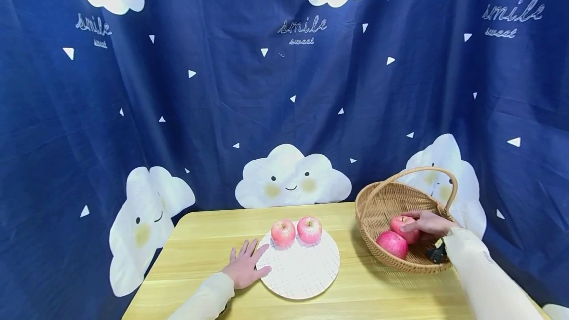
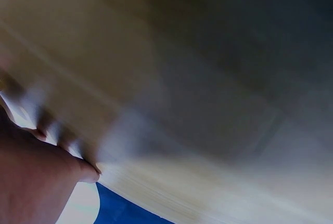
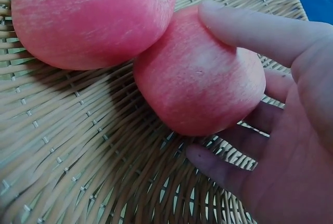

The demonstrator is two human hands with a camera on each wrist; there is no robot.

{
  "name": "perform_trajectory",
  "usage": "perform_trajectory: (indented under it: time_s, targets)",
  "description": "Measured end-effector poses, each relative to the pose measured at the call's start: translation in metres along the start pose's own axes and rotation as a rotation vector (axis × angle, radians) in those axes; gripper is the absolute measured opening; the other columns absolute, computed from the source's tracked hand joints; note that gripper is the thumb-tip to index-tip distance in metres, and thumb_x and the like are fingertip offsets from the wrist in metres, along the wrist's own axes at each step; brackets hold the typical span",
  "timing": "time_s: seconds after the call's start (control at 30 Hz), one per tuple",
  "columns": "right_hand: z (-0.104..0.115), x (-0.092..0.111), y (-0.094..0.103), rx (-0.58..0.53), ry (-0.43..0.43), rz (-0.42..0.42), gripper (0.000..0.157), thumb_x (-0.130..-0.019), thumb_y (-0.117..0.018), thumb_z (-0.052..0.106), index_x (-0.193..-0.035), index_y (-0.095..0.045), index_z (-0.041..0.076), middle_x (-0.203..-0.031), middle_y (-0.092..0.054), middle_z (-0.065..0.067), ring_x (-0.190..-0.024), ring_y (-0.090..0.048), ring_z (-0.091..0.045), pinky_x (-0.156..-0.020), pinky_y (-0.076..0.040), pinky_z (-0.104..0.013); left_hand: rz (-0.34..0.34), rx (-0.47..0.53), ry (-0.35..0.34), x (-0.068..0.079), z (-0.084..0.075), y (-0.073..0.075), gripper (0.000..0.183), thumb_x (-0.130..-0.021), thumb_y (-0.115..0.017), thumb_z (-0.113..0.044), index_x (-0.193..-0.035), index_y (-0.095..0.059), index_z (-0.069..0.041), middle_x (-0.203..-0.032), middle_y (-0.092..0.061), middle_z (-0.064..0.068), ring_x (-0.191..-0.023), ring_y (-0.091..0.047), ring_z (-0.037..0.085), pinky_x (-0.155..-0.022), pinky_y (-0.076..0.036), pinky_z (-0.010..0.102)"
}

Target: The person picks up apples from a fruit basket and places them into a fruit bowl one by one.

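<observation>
Apple [image 3: 195,86] in the grasp of the right hand [image 1: 428,223], pinkish red with pale streaks, inside a wicker basket [image 1: 378,207] at the right of the table [image 1: 209,233]. The thumb lies along one side of the fruit and the curled fingers reach round behind it, as the right wrist view shows. A second apple [image 1: 392,246], of deeper pink, rests against the first, nearer to the person and likewise within the basket. The basket leans open toward the person, its arched handle [image 1: 411,170] standing above the rim. A black object [image 1: 437,254] shows at the right wrist; its nature cannot be told.

Near the middle of the table lies a round white plate [image 1: 302,273] with a faint grid of lines. Two lighter apples, a left one [image 1: 283,233] and a right one [image 1: 309,231], sit just beside each other at its far side, stems upward. The left hand [image 1: 246,266] lies at the plate's left edge with fingers spread, holding nothing; thumb and forefinger overlap the rim. The two hands are well apart. Both sleeves are pale. Behind hangs a dark blue curtain [image 1: 222,83] printed with smiling clouds and small white triangles. Much of the left wrist view is dark and blurred.
</observation>
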State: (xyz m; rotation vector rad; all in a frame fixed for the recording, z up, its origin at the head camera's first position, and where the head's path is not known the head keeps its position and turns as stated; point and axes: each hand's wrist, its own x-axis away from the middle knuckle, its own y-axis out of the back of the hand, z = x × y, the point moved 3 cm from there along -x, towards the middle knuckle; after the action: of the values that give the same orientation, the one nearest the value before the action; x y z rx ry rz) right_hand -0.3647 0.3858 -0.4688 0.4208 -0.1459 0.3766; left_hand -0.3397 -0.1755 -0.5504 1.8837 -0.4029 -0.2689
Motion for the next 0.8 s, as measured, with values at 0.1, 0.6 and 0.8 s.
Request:
perform_trajectory:
  time_s: [0.1, 0.6, 0.8]
  targets:
    - [0.001, 0.000, 0.000, 0.026, 0.001, -0.006, 0.082, -0.094, -0.069, 0.016, -0.146, -0.020, -0.023, -0.118, -0.065, -0.018, -0.094, -0.068, -0.020, -0.083, -0.059, -0.041, -0.004, -0.002, -0.003, 0.000, -0.001, 0.001, 0.076, -0.096, -0.045, -0.068, -0.157, -0.036, -0.023, -0.165, -0.025, 0.019, -0.152, -0.016, 0.048, -0.111, -0.008, 0.079]
    - [0.001, -0.002, 0.004, 0.214, 0.055, -0.018, 0.075, -0.092, -0.071, 0.024, -0.141, -0.037, -0.022, -0.119, -0.068, -0.023, -0.098, -0.063, -0.014, -0.082, -0.053, -0.025, -0.010, -0.019, -0.010, 0.001, -0.001, 0.002, 0.075, -0.097, -0.045, -0.067, -0.158, -0.035, -0.023, -0.165, -0.025, 0.020, -0.151, -0.017, 0.048, -0.111, -0.010, 0.078]
    - [0.001, -0.002, 0.005, 0.265, 0.055, -0.050, 0.068, -0.092, -0.072, 0.026, -0.137, -0.047, -0.019, -0.114, -0.070, -0.020, -0.095, -0.064, -0.013, -0.082, -0.052, -0.024, 0.009, -0.011, -0.006, 0.006, -0.010, 0.009, 0.074, -0.098, -0.046, -0.064, -0.157, -0.036, -0.022, -0.164, -0.025, 0.020, -0.151, -0.017, 0.048, -0.111, -0.010, 0.078]
